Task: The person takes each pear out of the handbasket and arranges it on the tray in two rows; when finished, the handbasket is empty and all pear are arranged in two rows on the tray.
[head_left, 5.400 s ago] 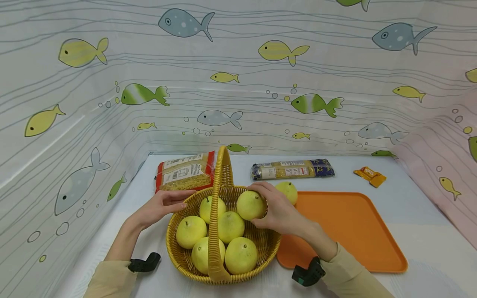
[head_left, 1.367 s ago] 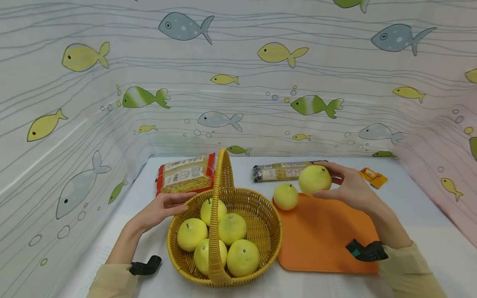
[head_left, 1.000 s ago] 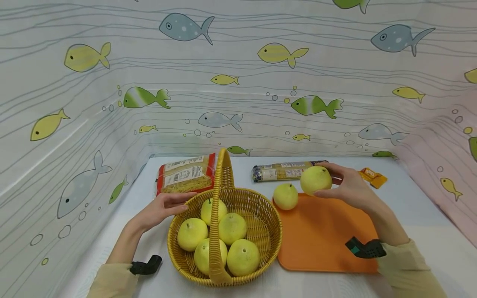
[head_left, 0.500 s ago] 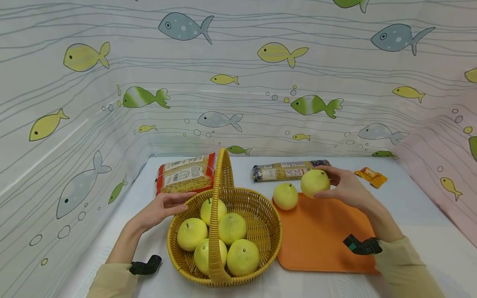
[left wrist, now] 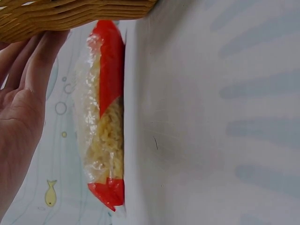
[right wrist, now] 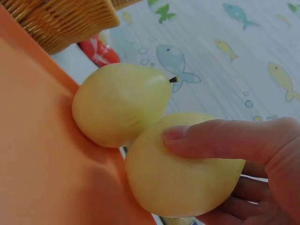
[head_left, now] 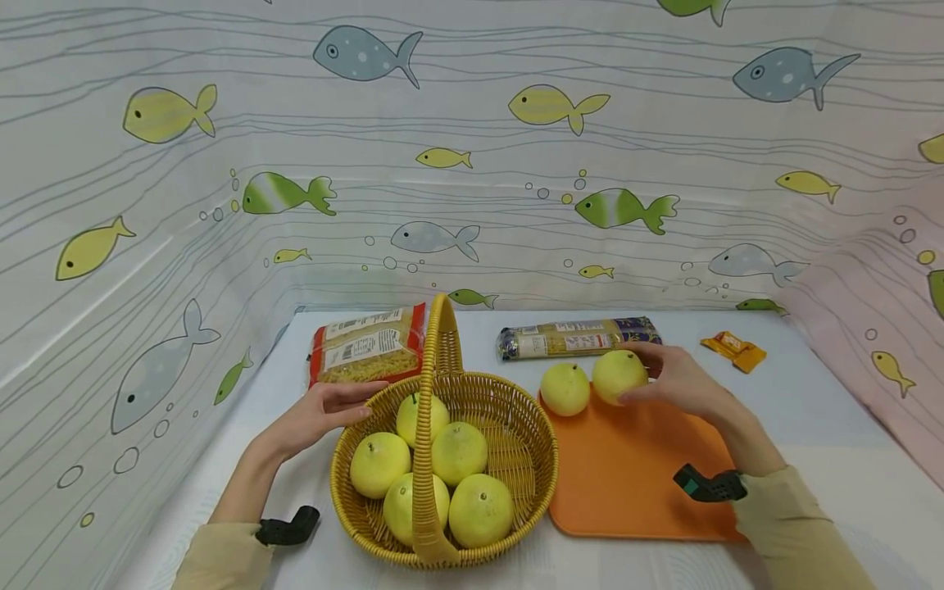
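Note:
In the head view my right hand (head_left: 682, 381) holds a yellow-green pear (head_left: 618, 377) at the back of the orange tray (head_left: 642, 475), thumb in front and fingers behind. A second pear (right wrist: 122, 101) sits right beside it on the tray; in the right wrist view the two overlap. Whether the held pear touches the tray cannot be told. To the left stands a wicker basket (head_left: 542, 475) with a tall handle and several pears (head_left: 481, 510) inside. My left hand (head_left: 317, 418) rests against the basket's left rim with its fingers fairly straight.
Behind the basket lies a red-ended pasta bag (head_left: 372, 348), seen also in the left wrist view. A long spaghetti pack (head_left: 568, 338) lies behind the tray. An orange wrapped packet (head_left: 733, 350) is at the back right. Fish-patterned cloth walls surround the table.
My right hand took a pear from the basket, carried it right over the tray, then lowered it beside the other pear. The left hand has stayed at the basket rim.

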### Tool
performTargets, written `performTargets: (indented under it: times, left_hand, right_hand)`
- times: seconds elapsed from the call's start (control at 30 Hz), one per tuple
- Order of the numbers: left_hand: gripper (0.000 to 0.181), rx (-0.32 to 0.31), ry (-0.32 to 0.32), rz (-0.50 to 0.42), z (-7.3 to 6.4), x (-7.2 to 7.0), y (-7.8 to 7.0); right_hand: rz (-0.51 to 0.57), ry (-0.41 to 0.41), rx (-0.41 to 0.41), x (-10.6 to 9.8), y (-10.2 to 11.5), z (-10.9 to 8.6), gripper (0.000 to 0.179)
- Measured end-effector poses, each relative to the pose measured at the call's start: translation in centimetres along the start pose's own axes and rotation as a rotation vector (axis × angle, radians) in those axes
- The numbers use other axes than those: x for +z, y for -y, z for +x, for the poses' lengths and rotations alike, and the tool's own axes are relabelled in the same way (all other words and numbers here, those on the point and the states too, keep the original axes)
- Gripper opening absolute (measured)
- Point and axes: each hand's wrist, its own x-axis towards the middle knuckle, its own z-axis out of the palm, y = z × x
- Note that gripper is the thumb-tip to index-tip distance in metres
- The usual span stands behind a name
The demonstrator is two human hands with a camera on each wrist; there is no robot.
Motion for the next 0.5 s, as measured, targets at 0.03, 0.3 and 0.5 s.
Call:
performTargets:
  times: [0.03,0.3,0.5]
  left_hand:
    - [0.047,0.0,0.0,0.0,0.0,0.0,0.0]
    - [0.046,-0.002,-0.002,-0.004,0.0,0.0,0.0]
    - [0.046,0.002,-0.002,-0.003,0.1,0.0,0.1]
  right_hand:
    - [-0.009,0.005,0.002,0.1,-0.2,0.0,0.084]
    - [-0.051,0.028,-0.01,0.6,-1.3,0.6,0.086]
    - [-0.076,0.03,-0.003,0.8,-1.5,0.7,0.088]
